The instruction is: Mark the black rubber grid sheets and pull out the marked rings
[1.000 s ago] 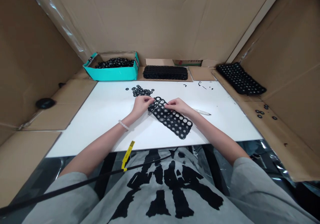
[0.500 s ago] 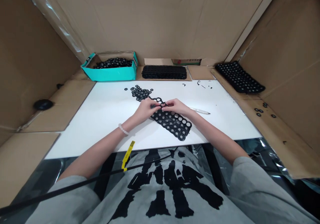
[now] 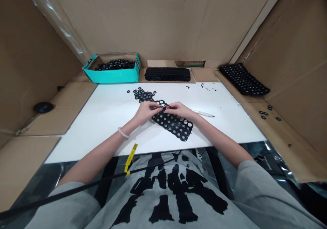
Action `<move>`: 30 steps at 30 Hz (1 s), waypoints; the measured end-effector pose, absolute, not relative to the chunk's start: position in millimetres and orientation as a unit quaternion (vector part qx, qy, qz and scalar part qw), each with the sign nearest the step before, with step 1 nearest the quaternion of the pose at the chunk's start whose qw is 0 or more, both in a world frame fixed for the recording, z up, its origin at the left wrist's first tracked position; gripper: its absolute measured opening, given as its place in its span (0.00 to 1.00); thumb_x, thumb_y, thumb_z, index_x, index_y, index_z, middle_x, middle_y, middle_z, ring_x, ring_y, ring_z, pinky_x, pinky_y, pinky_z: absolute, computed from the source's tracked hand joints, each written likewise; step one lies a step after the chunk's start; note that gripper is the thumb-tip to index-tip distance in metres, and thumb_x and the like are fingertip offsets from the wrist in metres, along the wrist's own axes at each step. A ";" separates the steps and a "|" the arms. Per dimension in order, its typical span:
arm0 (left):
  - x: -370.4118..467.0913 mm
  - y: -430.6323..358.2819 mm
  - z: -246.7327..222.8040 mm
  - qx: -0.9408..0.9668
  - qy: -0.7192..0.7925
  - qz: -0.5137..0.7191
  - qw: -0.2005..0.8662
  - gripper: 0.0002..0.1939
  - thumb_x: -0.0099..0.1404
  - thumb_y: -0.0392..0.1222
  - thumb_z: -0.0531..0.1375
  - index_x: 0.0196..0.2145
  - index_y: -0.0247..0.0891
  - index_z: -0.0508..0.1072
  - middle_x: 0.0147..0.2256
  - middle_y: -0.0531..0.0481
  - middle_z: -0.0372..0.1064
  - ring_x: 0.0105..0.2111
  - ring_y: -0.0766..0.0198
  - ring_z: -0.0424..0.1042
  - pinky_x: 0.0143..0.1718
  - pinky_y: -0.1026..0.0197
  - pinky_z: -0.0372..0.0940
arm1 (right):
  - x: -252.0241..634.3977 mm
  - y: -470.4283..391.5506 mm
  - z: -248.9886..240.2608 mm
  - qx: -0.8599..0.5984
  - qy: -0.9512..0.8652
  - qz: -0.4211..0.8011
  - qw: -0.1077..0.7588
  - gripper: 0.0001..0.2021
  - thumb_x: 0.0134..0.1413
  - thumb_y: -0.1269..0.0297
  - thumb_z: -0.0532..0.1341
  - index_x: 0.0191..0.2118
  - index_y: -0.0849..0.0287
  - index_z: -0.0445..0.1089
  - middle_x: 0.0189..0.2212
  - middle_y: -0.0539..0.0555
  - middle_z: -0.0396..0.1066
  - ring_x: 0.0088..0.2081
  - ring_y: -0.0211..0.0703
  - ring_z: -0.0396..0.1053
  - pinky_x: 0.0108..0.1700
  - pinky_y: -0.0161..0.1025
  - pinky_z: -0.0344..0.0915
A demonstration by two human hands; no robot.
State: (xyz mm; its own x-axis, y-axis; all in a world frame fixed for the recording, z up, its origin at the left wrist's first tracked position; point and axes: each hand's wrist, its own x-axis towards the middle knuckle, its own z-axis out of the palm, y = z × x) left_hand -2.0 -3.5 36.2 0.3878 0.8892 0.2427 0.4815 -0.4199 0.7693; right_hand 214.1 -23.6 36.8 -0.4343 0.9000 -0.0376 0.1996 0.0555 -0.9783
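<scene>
A black sheet (image 3: pixel 173 124) full of round holes lies aslant on the white board. My left hand (image 3: pixel 146 113) is closed in a pinch at the sheet's upper left part, its fingertips on the black material. Close by, my right hand (image 3: pixel 181 110) pinches the sheet's upper edge, thumb and forefinger together. A narrow gap separates the two sets of fingertips, and open rings of the sheet show just beyond them. Whether a loose piece is also between the fingers is too small to tell. Small black rings (image 3: pixel 143 95) lie heaped just beyond my left hand.
A white pen (image 3: pixel 204 113) lies right of my right hand. Along the back stand a turquoise box (image 3: pixel 112 76) of black pieces and a stack of black sheets (image 3: pixel 167 74). Another perforated sheet (image 3: pixel 244 79) and several loose rings (image 3: pixel 263 113) lie on cardboard at the right.
My left hand has shifted slightly left, widening the gap between my fingertips. The sheet has slid a little left and away from me. My right hand is nearly unmoved.
</scene>
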 end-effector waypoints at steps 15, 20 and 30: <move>-22.9 39.3 31.5 0.727 0.582 0.356 0.076 0.20 0.66 0.48 0.58 0.51 0.39 0.77 0.53 0.39 0.72 0.52 0.44 0.64 0.54 0.44 0.57 | 215.7 -20.1 33.8 -0.566 -0.630 0.456 0.274 0.23 0.41 0.43 0.66 0.28 0.63 0.73 0.19 0.47 0.60 0.25 0.35 0.55 0.29 0.36 0.50; -3.2 1.8 41.6 0.859 0.408 0.272 0.147 0.17 0.62 0.53 0.64 0.43 0.41 0.79 0.43 0.44 0.77 0.46 0.49 0.65 0.52 0.47 0.59 | 210.3 -18.8 31.2 -0.558 -0.624 0.452 0.309 0.22 0.43 0.44 0.65 0.27 0.63 0.73 0.19 0.48 0.61 0.26 0.35 0.56 0.29 0.35 0.50; -2.0 19.7 20.4 0.674 0.516 0.403 0.343 0.12 0.56 0.49 0.66 0.31 0.37 0.81 0.34 0.45 0.79 0.35 0.54 0.74 0.39 0.55 0.67 | 211.8 -20.1 34.8 -0.545 -0.594 0.511 0.300 0.23 0.38 0.44 0.68 0.29 0.63 0.72 0.18 0.45 0.58 0.23 0.32 0.51 0.25 0.33 0.47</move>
State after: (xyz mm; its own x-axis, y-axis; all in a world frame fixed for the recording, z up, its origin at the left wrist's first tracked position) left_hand -2.0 19.7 20.4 0.1432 0.9715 0.1889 0.4178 -0.2323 0.8783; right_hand 211.8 -20.1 34.8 -0.2269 0.9531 -0.2004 0.3413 -0.1149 -0.9329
